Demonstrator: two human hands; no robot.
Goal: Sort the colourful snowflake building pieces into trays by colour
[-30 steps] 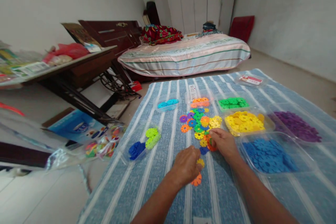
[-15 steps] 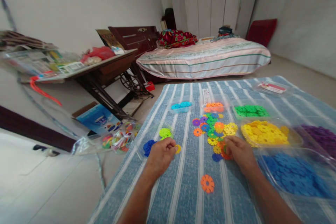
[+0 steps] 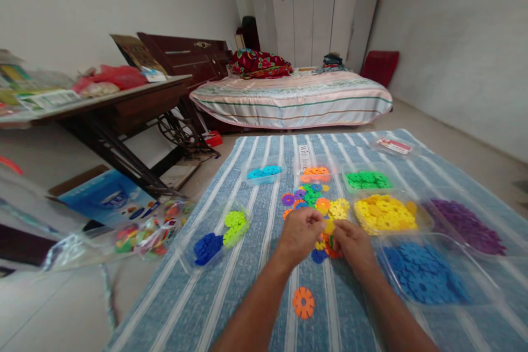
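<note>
My left hand (image 3: 299,234) and my right hand (image 3: 352,242) meet over a loose pile of coloured snowflake discs (image 3: 313,198) on a blue striped mat (image 3: 247,297). A yellow disc (image 3: 329,226) is pinched between the fingertips of both hands. Orange and blue discs lie under my right hand. One orange disc (image 3: 303,302) lies alone on the mat, nearer to me than the hands.
Clear trays hold sorted discs: yellow (image 3: 385,213), green (image 3: 367,179), purple (image 3: 468,219), blue (image 3: 424,278), orange (image 3: 315,173), light blue (image 3: 264,172), and one with lime and dark blue (image 3: 218,234). A bag of discs (image 3: 144,231) lies left of the mat. A bed (image 3: 292,96) stands behind.
My left hand went left to the lime and blue tray with a yellow disc, then came back to the middle, where it meets my right hand. The orange disc stayed on the mat.
</note>
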